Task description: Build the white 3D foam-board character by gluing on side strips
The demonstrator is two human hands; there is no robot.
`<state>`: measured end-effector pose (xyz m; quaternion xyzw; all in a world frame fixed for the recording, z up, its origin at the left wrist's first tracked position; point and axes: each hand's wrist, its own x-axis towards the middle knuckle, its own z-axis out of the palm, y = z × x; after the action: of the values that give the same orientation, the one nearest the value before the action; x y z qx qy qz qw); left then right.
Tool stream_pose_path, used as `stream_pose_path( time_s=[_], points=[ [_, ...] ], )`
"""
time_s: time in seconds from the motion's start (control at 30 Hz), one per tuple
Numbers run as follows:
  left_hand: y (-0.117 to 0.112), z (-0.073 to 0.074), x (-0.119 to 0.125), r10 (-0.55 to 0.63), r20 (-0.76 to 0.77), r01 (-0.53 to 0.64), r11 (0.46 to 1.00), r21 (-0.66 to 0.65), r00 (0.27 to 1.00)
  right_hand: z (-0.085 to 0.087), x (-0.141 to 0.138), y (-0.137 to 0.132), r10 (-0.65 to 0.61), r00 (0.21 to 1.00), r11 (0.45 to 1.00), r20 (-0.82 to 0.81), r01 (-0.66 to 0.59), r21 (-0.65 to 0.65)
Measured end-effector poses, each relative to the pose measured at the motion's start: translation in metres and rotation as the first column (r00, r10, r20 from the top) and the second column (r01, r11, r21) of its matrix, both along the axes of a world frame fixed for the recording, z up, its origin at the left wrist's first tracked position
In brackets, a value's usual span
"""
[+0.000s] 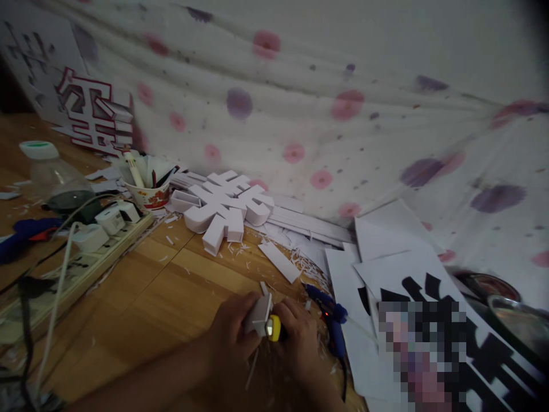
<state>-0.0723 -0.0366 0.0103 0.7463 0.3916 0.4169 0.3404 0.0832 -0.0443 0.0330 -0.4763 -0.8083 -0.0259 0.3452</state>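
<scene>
My left hand (237,326) is closed around a small white foam-board piece (258,316) with folded sides. A yellow utility knife (275,328) is gripped in my right hand (300,339), its front end against the edge of the piece. How far the blade is out cannot be made out. Just right of that hand lies a blue glue gun (333,320) with a small red light. Beyond both hands, a raised white character (227,203) built from foam board rests on the wooden floor (171,286), near a loose flat strip (279,261).
A power strip (92,263) with plugged-in chargers and cables runs along the left. Behind it stand a plastic bottle (55,177) and a paper cup (150,194) of tools. Paper sheets (360,355) with black characters lie right. White shavings (311,269) litter the floor before a spotted curtain (291,114).
</scene>
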Motion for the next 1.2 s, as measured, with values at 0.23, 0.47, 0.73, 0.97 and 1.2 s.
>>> stream_pose_path(
  time_s=[0.23, 0.47, 0.73, 0.97, 1.2],
  points=[
    [-0.0007, 0.0001, 0.0001, -0.008, 0.014, 0.009, 0.998, -0.059, 1.0, -0.004, 0.0026, 0.002, -0.007, 1.0, 1.0, 0.006, 0.007, 0.008],
    [-0.0042, -0.0013, 0.001, 0.046, 0.006, -0.046, 0.998, -0.052, 0.999, -0.0039, 0.0029, 0.0019, -0.03, 0.999, 1.0, 0.016, 0.03, -0.001],
    [-0.0065, 0.0015, 0.0008, 0.049, 0.006, -0.049, 0.998, -0.033, 0.999, -0.0038, 0.0037, 0.003, -0.034, 0.999, 0.999, 0.025, 0.034, -0.007],
    [-0.0066, 0.001, 0.0015, 0.054, 0.008, -0.053, 0.998, -0.036, 0.999, -0.0018, 0.004, 0.0038, -0.044, 0.999, 0.999, 0.016, 0.044, -0.018],
    [-0.0053, 0.0042, 0.0004, 0.034, -0.008, -0.034, 0.999, -0.015, 0.999, -0.0029, 0.0045, 0.0046, -0.064, 0.998, 0.998, 0.011, 0.065, -0.024]
  ],
)
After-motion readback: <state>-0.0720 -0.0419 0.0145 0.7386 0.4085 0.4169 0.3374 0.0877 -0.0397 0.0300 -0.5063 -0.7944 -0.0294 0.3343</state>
